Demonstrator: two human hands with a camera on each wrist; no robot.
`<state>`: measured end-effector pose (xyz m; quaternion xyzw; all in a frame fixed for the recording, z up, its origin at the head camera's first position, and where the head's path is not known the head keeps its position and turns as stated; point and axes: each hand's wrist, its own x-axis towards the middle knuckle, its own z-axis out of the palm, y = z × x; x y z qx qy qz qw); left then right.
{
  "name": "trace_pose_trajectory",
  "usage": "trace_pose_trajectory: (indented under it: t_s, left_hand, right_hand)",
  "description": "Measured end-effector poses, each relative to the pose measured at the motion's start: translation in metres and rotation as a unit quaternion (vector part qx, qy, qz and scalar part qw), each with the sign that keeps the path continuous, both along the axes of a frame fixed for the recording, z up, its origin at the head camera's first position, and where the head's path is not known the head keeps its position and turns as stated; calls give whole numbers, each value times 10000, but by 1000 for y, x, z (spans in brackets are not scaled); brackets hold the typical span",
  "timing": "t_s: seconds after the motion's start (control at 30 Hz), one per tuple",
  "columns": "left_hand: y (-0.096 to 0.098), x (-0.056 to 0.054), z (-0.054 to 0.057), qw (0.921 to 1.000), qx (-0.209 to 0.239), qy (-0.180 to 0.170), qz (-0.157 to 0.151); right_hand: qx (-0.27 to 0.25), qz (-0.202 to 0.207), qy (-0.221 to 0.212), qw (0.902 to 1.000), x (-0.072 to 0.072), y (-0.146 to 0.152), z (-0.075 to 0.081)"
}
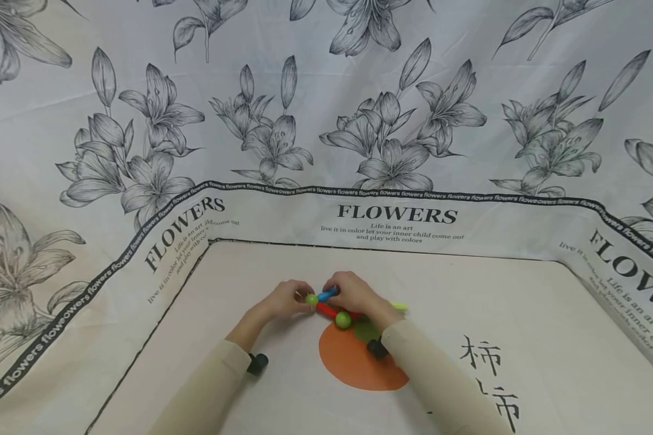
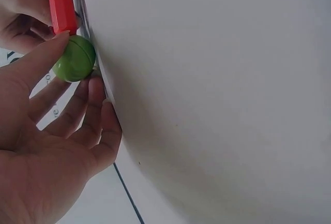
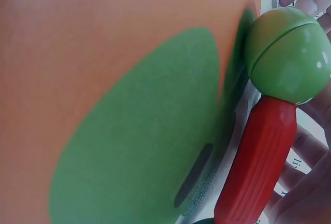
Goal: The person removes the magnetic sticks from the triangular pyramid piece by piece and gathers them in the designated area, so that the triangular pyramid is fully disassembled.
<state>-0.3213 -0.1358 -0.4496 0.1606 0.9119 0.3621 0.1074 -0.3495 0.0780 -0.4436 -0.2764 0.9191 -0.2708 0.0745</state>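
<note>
Nearest: pale sleeves (image 1: 201, 386), blk wrist device (image 1: 258, 364) by L cuff, another by R cuff. Orange fruit print (image 1: 354, 362) w/ green leaf print (image 1: 366, 330) lies flat on cloth-covered bench (image 1: 288, 399), partly hidden by R forearm. At its far edge: near green ball (image 1: 343, 320); can't tell if it touches bench. Red rod (image 1: 326, 310) runs from it, up & left, to far green ball (image 1: 311, 299). More red shows just R of near ball, mostly hidden. L hand (image 1: 283, 300) pinches far ball btwn thumb & fingers. R hand (image 1: 356, 294) grips blue rod (image 1: 328, 294), its tip at same ball. Yellow-green pc (image 1: 399, 306) pokes out beyond R wrist. Bkgd: wht curtain (image 1: 283, 211) w/ flower drawings, "FLOWERS" lettering.
</note>
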Motion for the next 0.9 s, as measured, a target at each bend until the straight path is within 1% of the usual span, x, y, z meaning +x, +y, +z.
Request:
trace_pose_trajectory:
  t_s: [0.17,0.27,0.37,0.43,0.6,0.7,0.9]
  left_hand:
    - [0,2,0,10000,39,9,36]
    - [-1,3,1,10000,18,5,42]
    - [-1,3,1,10000,8,-15,24]
    - [-1,3,1,10000,16,-41,18]
    - [-2,2,-1,10000,14,-32,-18]
    - [-2,3,0,10000,20,-21,-38]
    - [-1,5,2,10000,-7,-39,-19]
  right_hand:
    - [18,-176,23,9998,0,-1,-1]
    - [110,-400,189,9990,0,-2,0]
    - [141,-643,266,9975,0,-1,2]
    - [104,-724,245,9970,1,0,3]
    - [34,-666,130,9977,0,0,4]
    - [63,-625,95,9980,1,2,4]
    - [165,-555,133,9982,7,11,5]
